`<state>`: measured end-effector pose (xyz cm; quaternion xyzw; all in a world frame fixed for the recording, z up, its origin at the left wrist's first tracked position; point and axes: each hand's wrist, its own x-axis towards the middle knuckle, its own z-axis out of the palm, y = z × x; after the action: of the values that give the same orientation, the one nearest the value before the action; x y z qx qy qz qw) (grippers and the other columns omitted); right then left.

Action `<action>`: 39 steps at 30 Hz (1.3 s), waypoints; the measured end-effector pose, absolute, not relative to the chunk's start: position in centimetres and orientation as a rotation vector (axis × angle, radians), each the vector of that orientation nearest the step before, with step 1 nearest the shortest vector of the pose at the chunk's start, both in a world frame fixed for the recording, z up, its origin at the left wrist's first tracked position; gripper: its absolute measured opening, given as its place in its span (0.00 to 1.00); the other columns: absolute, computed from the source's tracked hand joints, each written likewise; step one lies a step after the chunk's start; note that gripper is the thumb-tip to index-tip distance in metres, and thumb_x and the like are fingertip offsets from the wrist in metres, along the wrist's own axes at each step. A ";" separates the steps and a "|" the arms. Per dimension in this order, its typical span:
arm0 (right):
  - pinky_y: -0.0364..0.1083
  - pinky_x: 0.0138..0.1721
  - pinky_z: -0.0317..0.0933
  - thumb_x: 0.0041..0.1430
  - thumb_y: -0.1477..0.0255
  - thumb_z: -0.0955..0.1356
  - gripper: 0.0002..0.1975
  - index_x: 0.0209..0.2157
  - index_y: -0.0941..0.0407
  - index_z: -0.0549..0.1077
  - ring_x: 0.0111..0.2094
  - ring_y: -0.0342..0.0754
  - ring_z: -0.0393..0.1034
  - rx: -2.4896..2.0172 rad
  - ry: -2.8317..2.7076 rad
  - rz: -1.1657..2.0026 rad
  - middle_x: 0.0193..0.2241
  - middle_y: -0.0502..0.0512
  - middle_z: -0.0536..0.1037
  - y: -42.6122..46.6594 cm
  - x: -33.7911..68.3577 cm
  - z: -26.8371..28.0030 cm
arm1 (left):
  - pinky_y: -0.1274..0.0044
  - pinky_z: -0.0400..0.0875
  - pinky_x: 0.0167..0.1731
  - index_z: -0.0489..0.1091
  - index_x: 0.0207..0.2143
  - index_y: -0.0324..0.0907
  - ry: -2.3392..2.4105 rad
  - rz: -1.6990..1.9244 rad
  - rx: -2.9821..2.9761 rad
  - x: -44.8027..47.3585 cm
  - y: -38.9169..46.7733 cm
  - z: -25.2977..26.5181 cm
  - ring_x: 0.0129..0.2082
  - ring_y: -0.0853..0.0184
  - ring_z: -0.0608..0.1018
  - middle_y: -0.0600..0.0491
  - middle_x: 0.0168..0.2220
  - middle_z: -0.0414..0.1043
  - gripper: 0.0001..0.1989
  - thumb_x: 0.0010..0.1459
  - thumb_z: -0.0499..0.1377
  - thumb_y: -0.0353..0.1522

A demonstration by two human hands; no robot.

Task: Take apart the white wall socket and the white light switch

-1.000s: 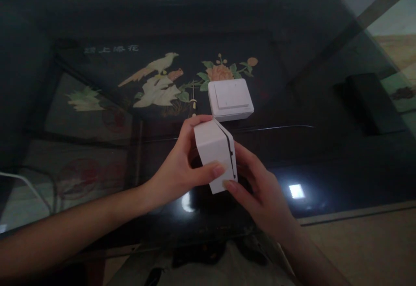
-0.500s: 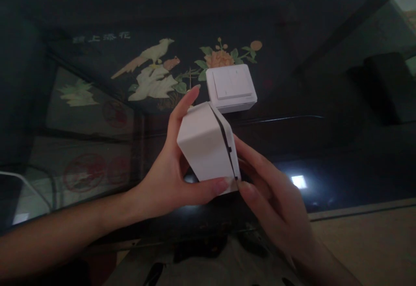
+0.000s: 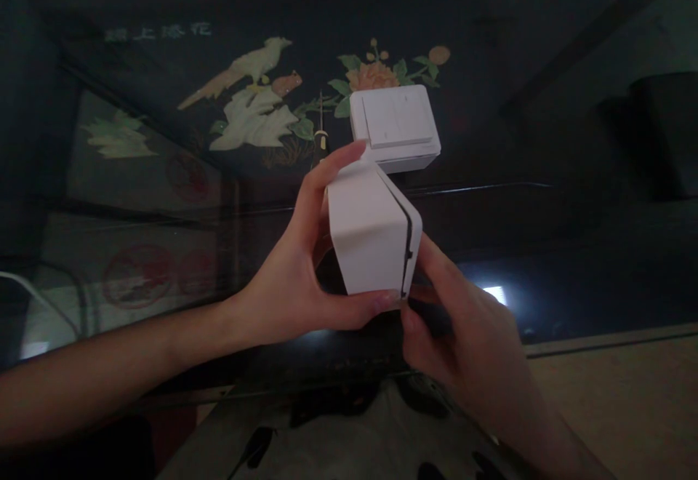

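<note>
Above the dark table, my left hand (image 3: pixel 297 276) is wrapped round a white wall-switch box (image 3: pixel 368 236), fingers over the far side and thumb along its near edge. The box is tilted, with its front plate (image 3: pixel 415 236) turned to the right. A dark gap runs between box and plate, with small black notches in it. My right hand (image 3: pixel 463 334) is closed at the plate's lower right corner, thumb and fingers gripping its edge. The plate's face is hidden from me. Just beyond lies a second white wall switch (image 3: pixel 398 124), its rocker facing up.
A screwdriver (image 3: pixel 321 131) lies beyond my left hand, its handle partly hidden. The glossy black table (image 3: pixel 262 0) bears an inlaid bird and flowers. A dark object (image 3: pixel 662 134) stands at the right, and a white cable (image 3: pixel 41 302) shows at the left.
Both hands and the held switch box have moved slightly right, and the box has turned a little. The gap along the plate looks narrower. More of the screwdriver shows.
</note>
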<state>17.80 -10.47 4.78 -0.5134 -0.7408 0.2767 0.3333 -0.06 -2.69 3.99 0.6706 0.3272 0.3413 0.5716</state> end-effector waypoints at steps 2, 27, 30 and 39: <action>0.52 0.58 0.70 0.58 0.83 0.60 0.41 0.71 0.54 0.45 0.62 0.54 0.66 -1.391 -1.937 0.644 0.66 0.59 0.63 -10.7 17.2 4.9 | 0.58 0.66 0.56 0.48 0.67 0.52 0.778 0.802 1.568 -0.1 -2.8 4.0 0.58 0.49 0.73 0.48 0.55 0.70 0.50 0.49 0.72 0.39; 0.47 0.48 0.77 0.62 0.82 0.61 0.46 0.72 0.50 0.30 0.52 0.53 0.76 -1.468 -2.057 0.190 0.70 0.59 0.54 -10.4 16.8 4.4 | 0.63 0.73 0.50 0.52 0.64 0.51 0.805 0.865 1.542 0.0 -2.3 3.1 0.58 0.49 0.72 0.47 0.58 0.65 0.49 0.43 0.74 0.37; 0.46 0.49 0.76 0.64 0.81 0.60 0.42 0.72 0.54 0.32 0.53 0.51 0.76 -1.406 -2.051 0.246 0.63 0.61 0.68 -10.0 17.1 4.3 | 0.63 0.74 0.50 0.50 0.65 0.51 0.789 0.883 1.566 0.0 -2.4 2.8 0.57 0.50 0.72 0.46 0.59 0.63 0.50 0.45 0.74 0.37; 0.44 0.45 0.77 0.61 0.79 0.62 0.40 0.71 0.51 0.45 0.45 0.49 0.80 -1.423 -2.000 0.424 0.61 0.56 0.71 -9.8 17.6 5.3 | 0.63 0.70 0.57 0.53 0.63 0.50 0.744 0.872 1.535 0.3 -3.1 3.6 0.55 0.54 0.74 0.47 0.57 0.66 0.46 0.46 0.73 0.35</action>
<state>17.63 -9.81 5.34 -0.5413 -0.7609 0.1612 0.3195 0.32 -3.12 3.63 0.6556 0.3175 0.3724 0.5751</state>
